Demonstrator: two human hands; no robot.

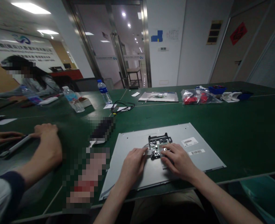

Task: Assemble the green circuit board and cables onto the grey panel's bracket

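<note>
A flat metal display panel (134, 141) lies back side up before me. On its middle sits a black plastic frame (160, 136) carrying a small green circuit board (155, 148). My left hand (134, 163) is at the board's left edge, fingers together and pressed on it, beside a thin grey cable (147, 145). From the right, my right hand (180, 160) grips the board with bent fingers and thumb. Its fingers cover part of the board. White labels (190, 142) are stuck on the panel to the right.
A co-worker's hand (46, 133) and a grey bar-shaped piece (16, 146) are at the left. Blurred items lie between us. Further back are water bottles (104, 91), a black cable (124, 107), another panel (159, 96) and a plastic bag (199, 97) with red things.
</note>
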